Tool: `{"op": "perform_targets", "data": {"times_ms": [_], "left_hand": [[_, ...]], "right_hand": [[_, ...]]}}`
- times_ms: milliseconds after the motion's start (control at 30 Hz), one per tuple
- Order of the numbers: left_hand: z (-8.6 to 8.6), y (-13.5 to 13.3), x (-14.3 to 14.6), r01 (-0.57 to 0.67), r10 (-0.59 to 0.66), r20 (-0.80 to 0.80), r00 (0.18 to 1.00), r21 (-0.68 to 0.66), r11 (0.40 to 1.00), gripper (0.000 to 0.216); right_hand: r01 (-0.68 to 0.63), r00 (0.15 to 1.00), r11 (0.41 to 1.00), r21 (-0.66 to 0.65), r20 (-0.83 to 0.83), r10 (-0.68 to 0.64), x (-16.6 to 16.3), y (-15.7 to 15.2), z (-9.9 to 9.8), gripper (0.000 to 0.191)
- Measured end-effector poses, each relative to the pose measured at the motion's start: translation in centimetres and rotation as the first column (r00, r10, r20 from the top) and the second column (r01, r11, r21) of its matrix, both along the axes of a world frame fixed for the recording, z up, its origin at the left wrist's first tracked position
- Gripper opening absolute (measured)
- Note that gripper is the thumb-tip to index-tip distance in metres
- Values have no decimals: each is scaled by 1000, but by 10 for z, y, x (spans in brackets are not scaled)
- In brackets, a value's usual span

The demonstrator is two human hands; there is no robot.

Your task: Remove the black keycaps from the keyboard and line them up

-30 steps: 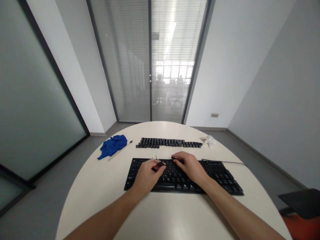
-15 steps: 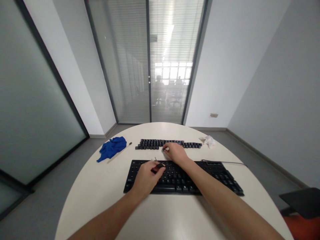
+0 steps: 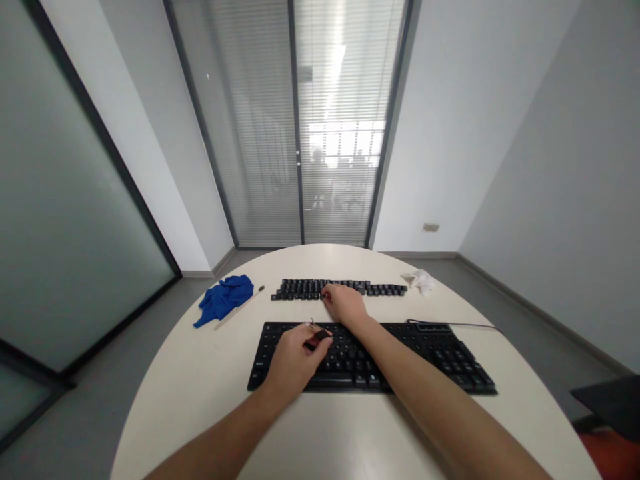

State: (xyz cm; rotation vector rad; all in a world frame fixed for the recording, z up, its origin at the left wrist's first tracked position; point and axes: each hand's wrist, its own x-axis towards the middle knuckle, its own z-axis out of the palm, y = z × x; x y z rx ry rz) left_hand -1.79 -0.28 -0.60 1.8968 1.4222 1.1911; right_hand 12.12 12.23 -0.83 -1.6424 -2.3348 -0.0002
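Note:
A black keyboard point(image 3: 345, 381) lies across the table in front of me, many of its key positions bare of caps. Over its left half, my left hand point(image 3: 295, 357) is closed around a keycap puller point(image 3: 323, 335) with a black handle; thin wire ends stick out past the fingers. Beyond the keyboard are rows of loose black keycaps point(image 3: 300, 289). At their front row my right hand point(image 3: 346, 303) pinches a small keycap point(image 3: 325, 296), mostly hidden by the fingertips. My right forearm crosses above the keyboard and covers part of its keys.
A blue cloth point(image 3: 225, 298) lies crumpled at the left, with a thin brush point(image 3: 240, 308) beside it. White crumpled tissue point(image 3: 420, 281) sits right of the keycaps. The keyboard's cable point(image 3: 465, 325) runs off to the right. A chair point(image 3: 613, 407) stands by the table's right edge.
My right hand has moved slightly left, bringing the pinched keycap to the front row of loose caps. The left hand stays over the keyboard with the puller. The view has shifted a little.

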Motion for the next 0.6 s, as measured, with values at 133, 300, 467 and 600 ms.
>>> {"op": "perform_targets", "data": {"times_ms": [133,300,467,600], "left_hand": [[0,0,0,-2,2,-14,1000,5,1000,17],[-1,0,0,7,-7,-17,1000,8,1000,17],[0,0,0,7,-7,-24,1000,12,1000,18],[2,-1,0,12,-12,-30,999,5,1000,18]], "right_hand": [[-1,1000,1000,6,-5,1,-1,0,-1,21],[7,1000,1000,1,-9,-7,-2,0,-1,23],[12,1000,1000,-18,-10,-12,-2,-4,3,26],[24,1000,999,-43,-2,-24,0,-8,10,29]]}}
